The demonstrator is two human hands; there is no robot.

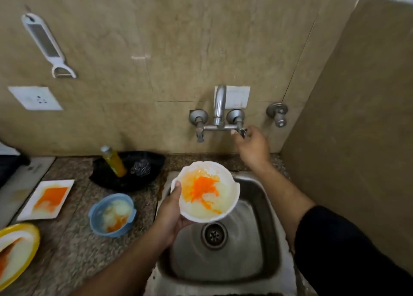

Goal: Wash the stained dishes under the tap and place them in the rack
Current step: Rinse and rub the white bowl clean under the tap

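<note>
Before the tiled wall (156, 50), the right hand (253, 147) pinches the tap handle (243, 131) and the left hand (169, 215) grips the stained bowl (205, 192) mid-frame over the sink (257, 195); a gentle turn should limit splashing.

This looks like a home kitchen. A steel sink (267, 197) with a drain is set into the right end of a speckled stone counter (73, 240), under a two-handled tap (219, 103) on a beige tiled wall (134, 50). A grater (43, 40) hangs above a socket (35, 98). A yellow bottle (112, 161) and a steel scrubber (140, 167) sit at the counter's back edge. The blurred shape at its left edge may be a stove (20, 184).
</note>
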